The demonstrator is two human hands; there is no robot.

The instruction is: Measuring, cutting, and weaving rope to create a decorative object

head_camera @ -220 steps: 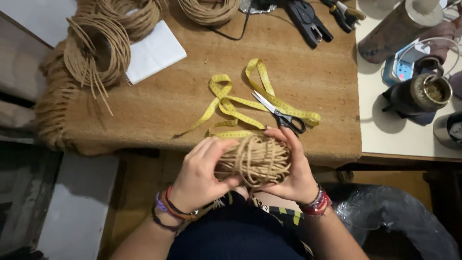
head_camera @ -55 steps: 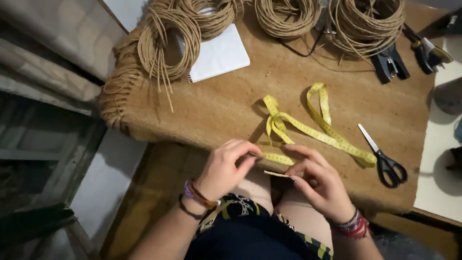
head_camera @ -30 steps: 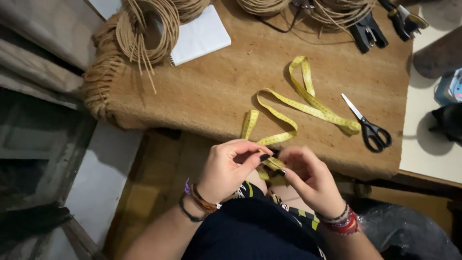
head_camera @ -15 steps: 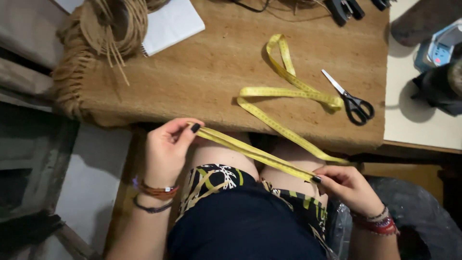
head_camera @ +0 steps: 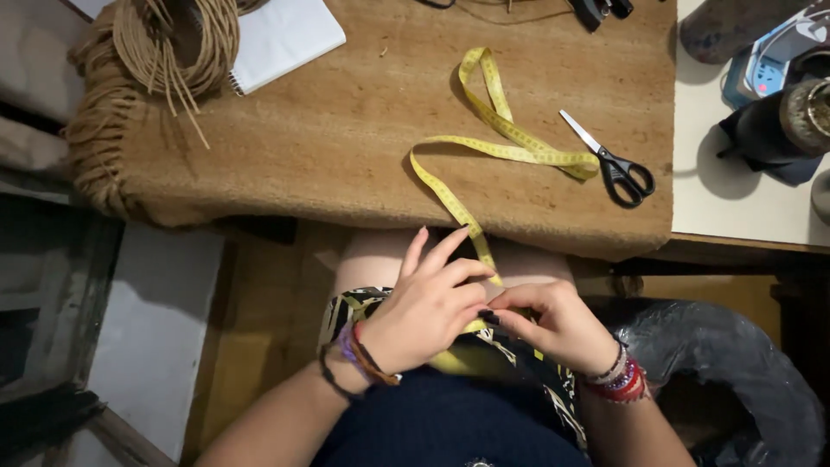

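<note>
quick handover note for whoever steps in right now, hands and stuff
Left hand: over the lap, fingers on the yellow tape measure.
Right hand: pinching the same tape beside it.
The tape runs from the lap up onto the brown mat, looping near the black-handled scissors.
Twine coils and a white notebook lie at the mat's far left.
Done or left: cannot tell.

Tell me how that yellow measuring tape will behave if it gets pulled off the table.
The yellow measuring tape is probably floppy: it lies in loose loops and drapes over the table edge to both hands, left and right. It looks thin and light, so it would likely trail and slide, perhaps nudging the scissors beside it.
</note>
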